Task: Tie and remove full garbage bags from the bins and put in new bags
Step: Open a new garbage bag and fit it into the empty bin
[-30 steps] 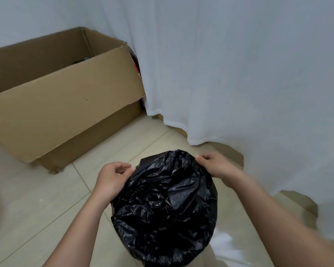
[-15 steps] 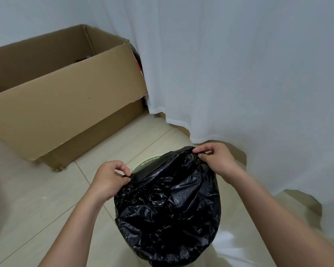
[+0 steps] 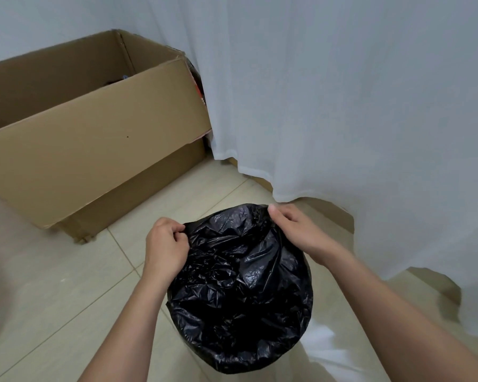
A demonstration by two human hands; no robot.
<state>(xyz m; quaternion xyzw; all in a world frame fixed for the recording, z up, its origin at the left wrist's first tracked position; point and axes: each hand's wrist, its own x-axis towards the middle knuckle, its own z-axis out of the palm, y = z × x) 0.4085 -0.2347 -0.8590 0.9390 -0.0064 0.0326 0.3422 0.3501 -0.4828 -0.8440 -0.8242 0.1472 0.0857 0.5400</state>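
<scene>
Pinching the far edge of the black garbage bag (image 3: 240, 288) at two spots, the left hand (image 3: 164, 248) has fingers curled round a fold at centre-left of the frame and the right hand (image 3: 295, 230) grasps the rim just right of centre, probably to lift the edge so the mouth can be gathered for tying. The bag sits lower centre, bulging down and toward the viewer from both grips, with the hands at its upper corners and the plastic slack between them; the bin itself is hidden under it. Cardboard box (image 3: 94, 139) upper left, white curtain (image 3: 342, 106) upper right, both well apart from the hands.
</scene>
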